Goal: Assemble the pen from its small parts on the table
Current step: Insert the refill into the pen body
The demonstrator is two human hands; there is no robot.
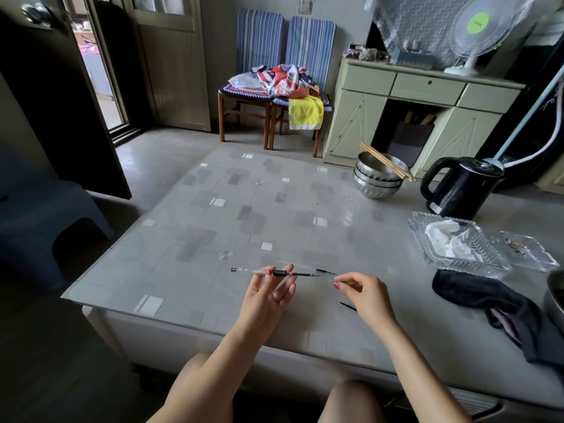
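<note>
My left hand point(268, 296) holds the pen barrel point(244, 270) level above the table, gripping it at the black grip section point(280, 272). The barrel is clear plastic with a dark end cap at the left. A thin dark refill point(306, 274) sticks out of the grip to the right. My right hand point(364, 296) hovers just right of the refill tip, thumb and forefinger pinched together; I see nothing between them. A small black part point(325, 271) lies on the table beyond the refill tip. Another thin black piece point(348, 306) lies by my right wrist.
The glass-topped table point(213, 227) carries stacked steel bowls with chopsticks point(378, 178) and a black kettle point(457, 187) at the back right. Two glass trays point(457, 242) and a dark cloth point(488, 300) lie to the right. Chairs and a cabinet stand beyond.
</note>
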